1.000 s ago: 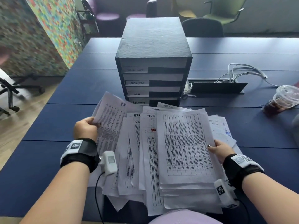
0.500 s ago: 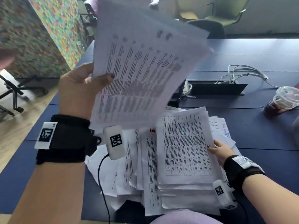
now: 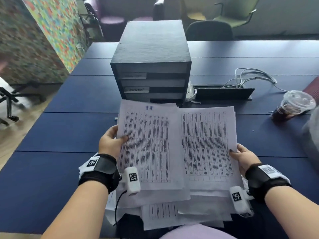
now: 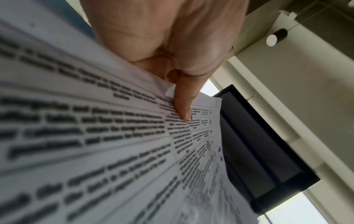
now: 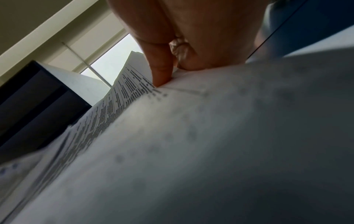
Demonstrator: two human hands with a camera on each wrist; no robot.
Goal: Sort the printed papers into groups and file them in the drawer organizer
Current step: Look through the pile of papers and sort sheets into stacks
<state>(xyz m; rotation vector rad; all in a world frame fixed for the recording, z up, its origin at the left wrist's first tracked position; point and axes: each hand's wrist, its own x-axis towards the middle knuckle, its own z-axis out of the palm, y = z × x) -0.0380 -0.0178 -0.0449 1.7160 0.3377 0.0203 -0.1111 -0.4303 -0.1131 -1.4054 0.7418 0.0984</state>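
Seated at a blue table [image 3: 51,135], a person's left hand [image 3: 110,142] and right hand [image 3: 245,156] each pinch a batch of printed papers [image 3: 148,144] side by side above the loose heap, probably comparing headings before filing them in the drawer organizer [image 3: 151,66] just behind

One drawer organizer [image 3: 151,54] on the bench [image 3: 69,131], two white labels readable on its fronts. Two sheafs of printed papers up top, one per hand: left sheaf [image 3: 148,147], right sheaf [image 3: 207,145]. One loose heap of papers [image 3: 172,214] underneath, sheets too many to count. One lidded iced drink cup [image 3: 295,104]. One bundle of white cables [image 3: 250,78].
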